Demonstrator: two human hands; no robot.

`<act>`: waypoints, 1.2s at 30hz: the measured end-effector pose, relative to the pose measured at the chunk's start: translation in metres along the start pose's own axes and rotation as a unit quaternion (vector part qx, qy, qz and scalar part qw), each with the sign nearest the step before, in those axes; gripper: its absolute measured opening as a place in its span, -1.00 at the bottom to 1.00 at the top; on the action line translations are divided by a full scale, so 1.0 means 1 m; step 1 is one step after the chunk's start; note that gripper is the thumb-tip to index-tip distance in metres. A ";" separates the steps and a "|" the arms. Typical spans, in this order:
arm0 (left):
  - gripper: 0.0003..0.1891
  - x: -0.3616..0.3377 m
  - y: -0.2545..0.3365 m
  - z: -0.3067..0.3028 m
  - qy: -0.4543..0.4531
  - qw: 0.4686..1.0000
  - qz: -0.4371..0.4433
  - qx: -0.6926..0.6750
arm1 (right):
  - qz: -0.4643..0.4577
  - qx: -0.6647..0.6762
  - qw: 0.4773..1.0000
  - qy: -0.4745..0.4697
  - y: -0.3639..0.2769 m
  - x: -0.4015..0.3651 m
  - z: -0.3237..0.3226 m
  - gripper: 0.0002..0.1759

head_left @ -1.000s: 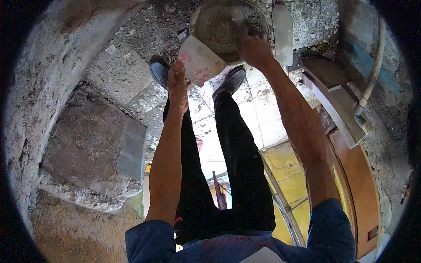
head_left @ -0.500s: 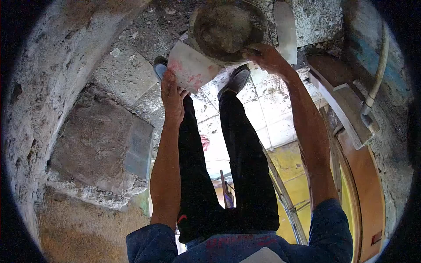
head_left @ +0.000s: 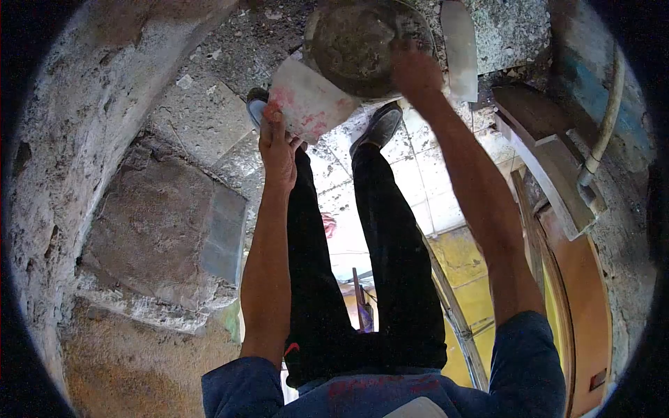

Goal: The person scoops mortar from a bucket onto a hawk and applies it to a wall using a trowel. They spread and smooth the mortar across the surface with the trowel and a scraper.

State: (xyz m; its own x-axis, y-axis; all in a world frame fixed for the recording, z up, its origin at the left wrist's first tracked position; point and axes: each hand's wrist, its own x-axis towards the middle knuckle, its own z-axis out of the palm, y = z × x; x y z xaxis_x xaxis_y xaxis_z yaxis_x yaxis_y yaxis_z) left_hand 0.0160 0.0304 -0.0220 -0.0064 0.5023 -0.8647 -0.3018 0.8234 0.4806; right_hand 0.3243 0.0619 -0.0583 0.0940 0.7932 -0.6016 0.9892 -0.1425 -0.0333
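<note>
Left hand [head_left: 277,150]: fingers clamped on the lower edge of the red-stained board [head_left: 310,97]. The board is tilted, and its top corner touches the mortar pan [head_left: 355,42] at the pan's 8 o'clock.

Right hand [head_left: 411,70]: on the pan rim at about 4 o'clock. It's blurred, so I can't tell how far the fingers are closed or whether they really grip.

The pan sits at 12 o'clock in view, just past my shoes [head_left: 380,125], and is full of grey mix. A pale flat blade [head_left: 460,45] lies just beside it at 3 o'clock, untouched.

My read: this is the loading step, getting mix from pan onto board. The board face looks bare.

The next move calls for holding the board level and tight against the rim, with a steady pull or tip from the right. Footing is narrow, with the tiled floor [head_left: 418,181] well below.
</note>
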 end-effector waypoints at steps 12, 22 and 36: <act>-0.41 -0.001 0.006 -0.007 -0.017 1.000 -0.015 0.021 | -0.063 -0.072 0.991 0.096 -0.022 -0.067 0.007 -0.41; -0.40 -0.006 0.010 -0.017 -0.025 0.999 -0.015 0.028 | -0.072 -0.089 0.979 0.172 0.016 -0.047 -0.025 -0.34; -0.40 -0.012 0.007 -0.018 -0.020 1.000 -0.017 0.009 | -0.016 0.004 1.000 -0.005 -0.061 -0.083 -0.006 -0.44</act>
State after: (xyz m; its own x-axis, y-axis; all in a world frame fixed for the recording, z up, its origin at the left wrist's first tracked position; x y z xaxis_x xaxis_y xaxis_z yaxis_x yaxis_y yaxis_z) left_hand -0.0031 0.0255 -0.0105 0.0412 0.4839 -0.8742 -0.2849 0.8443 0.4539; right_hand 0.2568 0.0080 -0.0012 0.0609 0.7914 -0.6083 0.9907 -0.1223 -0.0599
